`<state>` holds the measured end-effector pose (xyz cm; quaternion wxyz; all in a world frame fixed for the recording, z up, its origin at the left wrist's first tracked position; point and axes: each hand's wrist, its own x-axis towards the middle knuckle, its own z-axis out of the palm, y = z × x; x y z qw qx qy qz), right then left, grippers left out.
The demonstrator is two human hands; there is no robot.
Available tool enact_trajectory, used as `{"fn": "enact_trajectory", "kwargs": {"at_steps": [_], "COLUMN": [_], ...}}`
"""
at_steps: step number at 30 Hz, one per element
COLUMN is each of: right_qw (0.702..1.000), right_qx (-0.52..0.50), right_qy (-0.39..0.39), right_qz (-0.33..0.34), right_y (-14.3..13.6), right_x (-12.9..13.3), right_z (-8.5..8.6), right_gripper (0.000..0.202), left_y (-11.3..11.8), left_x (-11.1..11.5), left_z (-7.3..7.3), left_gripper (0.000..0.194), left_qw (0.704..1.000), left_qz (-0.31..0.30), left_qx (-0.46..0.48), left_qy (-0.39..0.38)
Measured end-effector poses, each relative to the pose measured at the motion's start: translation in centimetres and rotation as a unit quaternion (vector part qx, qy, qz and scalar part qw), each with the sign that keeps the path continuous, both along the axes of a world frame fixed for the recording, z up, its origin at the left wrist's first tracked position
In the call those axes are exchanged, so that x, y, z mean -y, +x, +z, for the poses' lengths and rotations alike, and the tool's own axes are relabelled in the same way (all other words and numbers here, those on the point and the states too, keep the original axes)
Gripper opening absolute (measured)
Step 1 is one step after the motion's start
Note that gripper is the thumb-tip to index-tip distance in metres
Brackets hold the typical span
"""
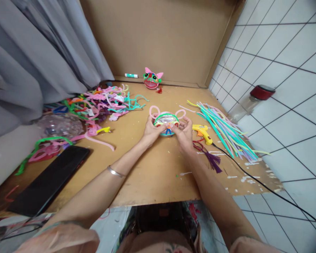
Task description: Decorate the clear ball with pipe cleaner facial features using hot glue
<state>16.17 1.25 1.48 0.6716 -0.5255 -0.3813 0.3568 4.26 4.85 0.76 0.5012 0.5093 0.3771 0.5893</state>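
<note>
Between my two hands is a round pipe-cleaner animal face (166,119) with a clear middle, a green band, blue at the bottom and two pink looped ears. My left hand (153,127) grips its left side, thumb pressed on the front. Closed on the right side is my right hand (182,130), its thumb meeting the other near the small orange and blue pieces. A yellow glue gun (204,133) lies just right of my right hand. By it rests a purple tassel (212,160) with a red cord.
A finished pink-eared face (152,79) and a glue stick (131,75) stand at the back. Loose pipe cleaners (223,130) lie right, beside a red-lidded jar (250,102). Tangled pieces (100,102) and a black phone (51,179) are left. The glue gun's cable (263,188) crosses the right edge.
</note>
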Motion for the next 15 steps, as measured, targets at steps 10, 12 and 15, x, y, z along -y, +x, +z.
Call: {"fn": "enact_trajectory", "kwargs": {"at_steps": [10, 12, 15], "right_qw": [0.999, 0.999, 0.999], "right_qx": [0.024, 0.026, 0.028], "right_qy": [0.026, 0.031, 0.033], "right_qz": [-0.008, -0.006, 0.0], "right_y": [-0.25, -0.29, -0.24], "right_x": [-0.12, -0.1, -0.09], "right_z": [-0.36, -0.36, -0.28], "right_gripper": [0.072, 0.071, 0.071], "left_y": [-0.46, -0.57, -0.79], "left_x": [-0.11, -0.12, -0.29], "left_z": [-0.19, -0.26, -0.49], "left_gripper": [0.059, 0.058, 0.051], "left_qw": [0.999, 0.999, 0.997], "left_qz": [-0.037, -0.047, -0.066], "left_qx": [0.016, 0.027, 0.038], "left_qy": [-0.003, -0.003, 0.003]}}
